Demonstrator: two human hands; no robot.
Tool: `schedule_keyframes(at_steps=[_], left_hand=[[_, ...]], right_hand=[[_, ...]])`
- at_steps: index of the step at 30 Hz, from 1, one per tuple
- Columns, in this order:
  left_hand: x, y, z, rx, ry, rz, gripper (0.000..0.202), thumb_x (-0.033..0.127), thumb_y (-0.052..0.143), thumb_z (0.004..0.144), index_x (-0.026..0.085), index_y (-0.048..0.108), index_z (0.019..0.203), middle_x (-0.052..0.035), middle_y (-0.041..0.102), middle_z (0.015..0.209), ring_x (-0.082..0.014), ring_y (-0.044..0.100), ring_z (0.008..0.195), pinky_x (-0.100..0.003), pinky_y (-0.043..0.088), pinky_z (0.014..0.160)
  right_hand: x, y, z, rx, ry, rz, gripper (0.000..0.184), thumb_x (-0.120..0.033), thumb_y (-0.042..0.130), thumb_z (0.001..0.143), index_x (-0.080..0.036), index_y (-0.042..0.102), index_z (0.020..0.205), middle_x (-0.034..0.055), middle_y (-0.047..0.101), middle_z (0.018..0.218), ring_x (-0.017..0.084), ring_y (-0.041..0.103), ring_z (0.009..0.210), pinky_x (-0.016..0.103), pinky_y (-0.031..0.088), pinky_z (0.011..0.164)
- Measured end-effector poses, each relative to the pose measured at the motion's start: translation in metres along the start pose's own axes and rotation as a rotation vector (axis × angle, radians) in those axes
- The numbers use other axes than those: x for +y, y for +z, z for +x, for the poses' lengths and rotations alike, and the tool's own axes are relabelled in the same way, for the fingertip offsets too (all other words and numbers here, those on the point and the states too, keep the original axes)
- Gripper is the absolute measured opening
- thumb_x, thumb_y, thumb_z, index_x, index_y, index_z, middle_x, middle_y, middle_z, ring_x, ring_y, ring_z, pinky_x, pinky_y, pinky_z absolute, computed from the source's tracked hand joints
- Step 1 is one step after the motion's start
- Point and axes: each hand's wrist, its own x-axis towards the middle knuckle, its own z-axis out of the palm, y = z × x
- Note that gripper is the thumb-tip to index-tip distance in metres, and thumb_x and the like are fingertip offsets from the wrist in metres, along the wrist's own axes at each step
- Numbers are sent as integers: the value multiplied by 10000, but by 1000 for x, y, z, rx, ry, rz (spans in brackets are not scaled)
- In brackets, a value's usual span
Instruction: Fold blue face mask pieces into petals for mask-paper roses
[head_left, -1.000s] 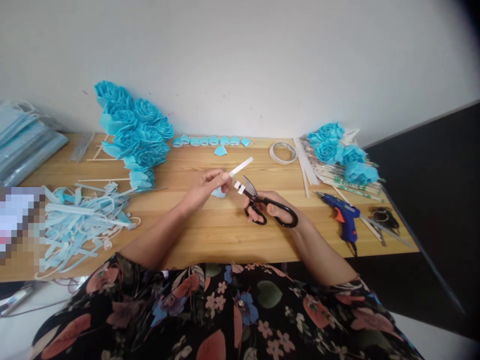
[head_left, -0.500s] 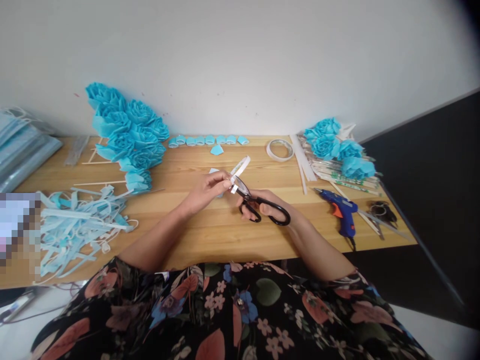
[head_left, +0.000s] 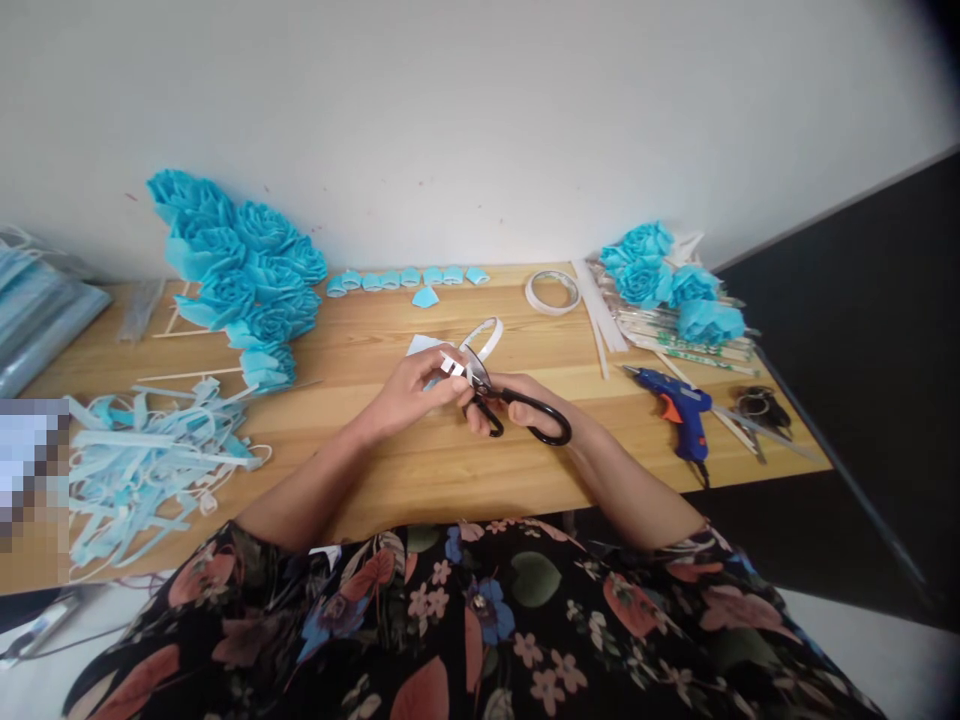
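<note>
My left hand (head_left: 411, 390) pinches a small white strip (head_left: 450, 364) between thumb and fingers. Black-handled scissors (head_left: 491, 392) are held in my right hand (head_left: 521, 411), with fingers and thumb through the loops. The blades point up and left, right beside the strip at my left fingertips. Just beyond the blades a narrow white ring, like a tape roll (head_left: 493, 340), shows; whether it touches the strip or the scissors I cannot tell. Behind my left fingers a white and blue piece (head_left: 424, 345) lies on the table, partly covered.
Blue fabric roses (head_left: 255, 260) stand at the left, more roses (head_left: 645, 280) at the right. Cut mask strips (head_left: 150, 460) heap at left front. Small blue pieces (head_left: 390, 281) line the back near a wider tape roll (head_left: 553, 292). A blue glue gun (head_left: 686, 410) lies right.
My left hand and the scissors have shifted slightly left. The white strip has moved up and left with my fingertips, and the narrow ring now shows more of its opening. The whole view has shifted slightly.
</note>
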Motion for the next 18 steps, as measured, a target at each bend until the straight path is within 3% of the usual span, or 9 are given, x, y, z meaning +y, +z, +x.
schedule_keyframes(at_steps=[9,18], left_hand=[[1,1,0,-25,10,3,500,661,662,876,164,622,835,-65,641,806,-170,586,752,-316,490,732],[4,-3,1,-102,35,67,432,579,608,945,156,659,878,-62,624,882,-185,588,847,-319,463,816]], right_hand=[[3,-1,0,10,-26,21,613,-672,620,919,-110,622,1164,68,670,893,99,565,665,241,466,633],[4,-2,0,88,-18,91,563,-633,648,918,-96,650,1087,11,624,713,75,515,513,217,415,497]])
